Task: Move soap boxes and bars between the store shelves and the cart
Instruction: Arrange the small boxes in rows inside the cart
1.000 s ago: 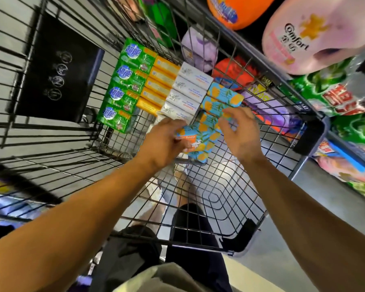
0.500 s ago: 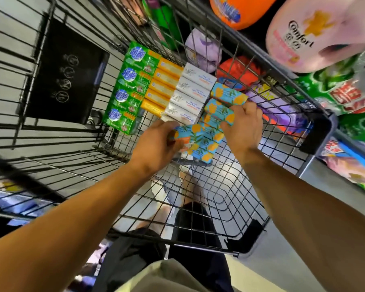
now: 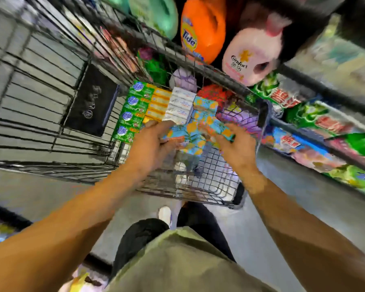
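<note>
A black panel (image 3: 91, 102) hangs on the wire cart's (image 3: 51, 114) left wall, and bare wire floor lies open between it and the soap. Against the cart's far end stand four rows side by side: green soap boxes (image 3: 133, 111), just right of them yellow bars (image 3: 158, 104), then white boxes (image 3: 180, 106), then blue-and-orange soap boxes (image 3: 204, 108). The left hand (image 3: 156, 144) has its fingers curled round a blue-and-orange bundle (image 3: 188, 138) at the near end of that last row; the right hand (image 3: 238, 148) pinches another such box (image 3: 221, 129) beside it. Open mesh lies below both hands toward the near rim. Right of the cart, bags (image 3: 316, 121) fill the store shelf. Since half a second ago, the right hand has dropped back from the row's far end, and the view has tilted up, showing an orange Tide bottle (image 3: 202, 28).
</note>
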Motion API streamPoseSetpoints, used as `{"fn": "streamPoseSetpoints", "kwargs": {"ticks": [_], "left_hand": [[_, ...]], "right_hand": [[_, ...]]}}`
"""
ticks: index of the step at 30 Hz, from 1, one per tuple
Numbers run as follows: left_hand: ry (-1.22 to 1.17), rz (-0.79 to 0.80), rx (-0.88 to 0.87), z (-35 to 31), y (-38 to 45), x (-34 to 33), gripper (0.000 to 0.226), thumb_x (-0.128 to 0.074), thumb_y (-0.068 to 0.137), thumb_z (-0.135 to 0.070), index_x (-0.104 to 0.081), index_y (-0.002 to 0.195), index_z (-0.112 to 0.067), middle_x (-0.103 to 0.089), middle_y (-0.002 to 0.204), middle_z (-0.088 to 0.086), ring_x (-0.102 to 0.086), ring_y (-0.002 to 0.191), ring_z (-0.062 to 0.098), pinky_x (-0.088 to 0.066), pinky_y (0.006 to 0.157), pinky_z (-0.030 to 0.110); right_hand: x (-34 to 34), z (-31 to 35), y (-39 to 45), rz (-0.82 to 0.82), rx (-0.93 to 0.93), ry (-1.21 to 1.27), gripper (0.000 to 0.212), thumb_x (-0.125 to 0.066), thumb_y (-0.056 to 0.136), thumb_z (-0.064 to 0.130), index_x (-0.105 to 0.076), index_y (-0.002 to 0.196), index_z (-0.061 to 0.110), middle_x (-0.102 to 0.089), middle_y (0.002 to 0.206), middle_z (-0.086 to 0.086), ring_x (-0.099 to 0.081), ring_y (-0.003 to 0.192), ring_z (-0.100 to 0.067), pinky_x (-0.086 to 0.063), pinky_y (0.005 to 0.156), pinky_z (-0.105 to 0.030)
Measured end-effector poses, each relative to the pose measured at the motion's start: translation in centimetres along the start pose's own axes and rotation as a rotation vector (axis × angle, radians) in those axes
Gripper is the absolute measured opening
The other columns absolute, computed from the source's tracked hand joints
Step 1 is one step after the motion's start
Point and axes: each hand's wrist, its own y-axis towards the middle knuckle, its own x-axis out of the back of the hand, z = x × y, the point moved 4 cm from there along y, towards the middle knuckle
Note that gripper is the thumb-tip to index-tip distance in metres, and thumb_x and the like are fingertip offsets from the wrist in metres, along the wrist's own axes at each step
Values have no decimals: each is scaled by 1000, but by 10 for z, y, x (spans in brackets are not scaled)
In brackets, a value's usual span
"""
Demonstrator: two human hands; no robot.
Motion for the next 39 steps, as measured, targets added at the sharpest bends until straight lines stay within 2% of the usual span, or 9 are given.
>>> {"fn": "streamPoseSetpoints", "kwargs": {"ticks": [4, 11, 15, 19, 23, 26, 29, 34, 39], "left_hand": [[-50, -87, -45, -22, -58, 20, 61, -72, 75, -49, -66, 125, -14, -65, 117, 13, -58, 109, 26, -32, 81, 7], [-53, -184, -321, -95, -133, 53, 50, -77, 79, -33, -66, 125, -17, -65, 116, 5, -52, 105, 13, -31, 81, 14], [-83, -188, -425, -158, -158, 63, 47, -77, 83, -31, -64, 128, -21, -62, 116, -1, -53, 109, 13, -34, 83, 18], [-79, -177, -560, -229, -177, 55, 51, -74, 82, -38, -64, 129, -21, -60, 113, -3, -52, 107, 11, -36, 85, 23], [-90, -176, -651, -303, -191, 24, 57, -73, 76, -46, -65, 126, -21, -60, 114, -5, -54, 110, 12, -36, 92, 19], [-114, -171, -727, -361, -204, -10, 58, -66, 75, -53, -66, 125, -23, -66, 114, 1, -59, 111, 21, -45, 98, 39], [-125, -146, -747, -418, -214, -51, 48, -75, 82, -36, -65, 127, -21, -63, 109, -3, -58, 106, 16, -38, 85, 17], [-210, -153, -793, -504, -227, -114, 49, -72, 80, -37, -64, 127, -24, -61, 114, -5, -56, 108, 12, -40, 88, 24], [-179, -190, -853, -584, -231, -160, 42, -71, 88, -26, -62, 129, -24, -58, 113, -8, -52, 100, 6, -36, 75, 7]], "right_hand": [[35, 21, -56, -106, 49, 51, 38, -72, 83, 30, -71, 119, 15, -74, 106, -8, -65, 98, -22, -41, 79, -21], [137, 43, -158, -320, 134, 93, 45, -72, 87, 21, -63, 131, 14, -64, 126, -6, -59, 113, -22, -44, 94, -30], [208, 41, -212, -463, 177, 46, 43, -74, 85, 16, -66, 127, 13, -67, 120, -9, -61, 109, -24, -35, 84, -16], [273, 24, -255, -580, 173, 48, 47, -69, 81, 30, -67, 125, 17, -66, 118, -6, -61, 106, -20, -41, 86, -21], [335, -14, -291, -683, 169, 108, 44, -73, 86, 21, -64, 128, 15, -64, 119, -6, -60, 103, -20, -51, 89, -36], [381, -51, -314, -743, 157, 51, 43, -72, 88, 21, -63, 131, 17, -62, 113, -3, -56, 96, -16, -45, 83, -30], [430, -96, -332, -757, 141, 41, 43, -70, 90, 22, -61, 133, 18, -61, 117, -2, -53, 98, -12, -43, 81, -27], [518, -162, -360, -821, 139, 47, 43, -71, 89, 21, -63, 131, 18, -62, 123, 1, -52, 106, -7, -37, 84, -18], [592, -214, -376, -862, 153, 51, 42, -68, 92, 24, -61, 133, 24, -58, 121, 11, -49, 108, -4, -46, 89, -27]]}}
